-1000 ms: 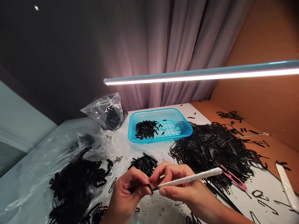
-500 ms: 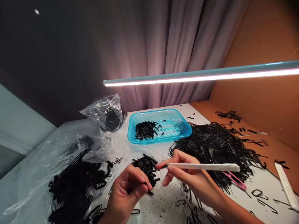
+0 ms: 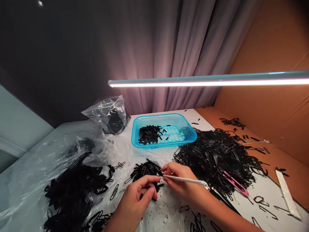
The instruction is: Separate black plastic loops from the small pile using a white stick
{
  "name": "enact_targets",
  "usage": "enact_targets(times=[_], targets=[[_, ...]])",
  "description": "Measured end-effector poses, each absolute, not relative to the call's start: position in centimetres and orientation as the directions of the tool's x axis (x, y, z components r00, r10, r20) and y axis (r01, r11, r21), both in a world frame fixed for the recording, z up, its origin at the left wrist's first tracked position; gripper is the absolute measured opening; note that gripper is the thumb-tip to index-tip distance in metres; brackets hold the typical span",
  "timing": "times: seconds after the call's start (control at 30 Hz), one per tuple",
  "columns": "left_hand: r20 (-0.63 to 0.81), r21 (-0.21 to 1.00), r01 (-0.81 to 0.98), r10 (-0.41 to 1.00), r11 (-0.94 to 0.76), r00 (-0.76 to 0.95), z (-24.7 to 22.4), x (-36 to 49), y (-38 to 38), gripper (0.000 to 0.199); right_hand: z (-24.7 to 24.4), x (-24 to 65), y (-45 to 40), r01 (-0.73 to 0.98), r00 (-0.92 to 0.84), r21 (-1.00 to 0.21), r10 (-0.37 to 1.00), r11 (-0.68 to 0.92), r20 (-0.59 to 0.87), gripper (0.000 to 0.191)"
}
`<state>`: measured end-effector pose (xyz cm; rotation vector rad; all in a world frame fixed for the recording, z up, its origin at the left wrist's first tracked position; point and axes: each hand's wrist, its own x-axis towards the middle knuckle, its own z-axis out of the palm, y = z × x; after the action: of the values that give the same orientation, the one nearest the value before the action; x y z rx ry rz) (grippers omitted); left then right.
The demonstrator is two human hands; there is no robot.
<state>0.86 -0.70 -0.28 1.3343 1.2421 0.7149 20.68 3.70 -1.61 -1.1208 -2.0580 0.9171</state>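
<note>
My left hand (image 3: 138, 196) is at the lower middle, its fingers curled, with a small dark piece partly showing between them. Close by on the right, my right hand (image 3: 181, 180) pinches a thin white stick (image 3: 188, 179) that points left toward the left fingertips. Just behind both hands lies a small pile of black pieces (image 3: 147, 169). Farther back stands a blue basket (image 3: 185, 141) with short black pieces heaped at its left side. A large heap of black looped strips (image 3: 217, 153) spreads to the right of my right hand.
Black pieces (image 3: 74, 193) lie on clear plastic at left, below a clear bag (image 3: 114, 119). A pink tool (image 3: 235, 183) rests on the right heap. A white strip (image 3: 287, 193) lies far right. A lit tube (image 3: 205, 83) crosses above the table.
My right hand has moved slightly left and down, and the white stick now tilts down to the right. The left fingers have loosened and extended somewhat. The view has shifted a little.
</note>
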Motion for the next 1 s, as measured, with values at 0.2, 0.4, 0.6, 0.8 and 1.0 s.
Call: enact_targets(times=[0.2, 0.4, 0.6, 0.8, 1.0], targets=[[-0.320, 0.946, 0.132, 0.923, 0.297, 0.215, -0.4, 0.7, -0.2, 0.039, -3.0, 19.9, 3.6, 0.540, -0.395, -0.764, 0.908, 0.352, 0.139, 0.008], [-0.288, 0.958, 0.048, 0.938, 0.284, 0.192, -0.3, 0.5, -0.2, 0.034, -1.4, 20.5, 3.3, 0.491, -0.350, -0.824, 0.930, 0.285, 0.113, 0.010], [-0.256, 0.966, -0.017, 0.965, 0.257, 0.064, 0.3, 0.5, 0.0, 0.037, 0.7, 20.2, 2.0, 0.024, -0.402, -1.000, 0.916, 0.011, 0.000, 0.020], [-0.260, 0.954, -0.131, 0.961, 0.270, 0.092, 0.4, 0.6, -0.1, 0.025, 0.9, 19.5, 1.8, -0.156, -0.454, -0.977, 0.889, -0.143, -0.057, 0.020], [-0.244, 0.950, -0.165, 0.961, 0.264, 0.128, 1.1, 1.0, -0.1, 0.018, 0.3, 19.4, 2.0, -0.245, -0.444, -0.949, 0.893, -0.199, -0.072, 0.023]])
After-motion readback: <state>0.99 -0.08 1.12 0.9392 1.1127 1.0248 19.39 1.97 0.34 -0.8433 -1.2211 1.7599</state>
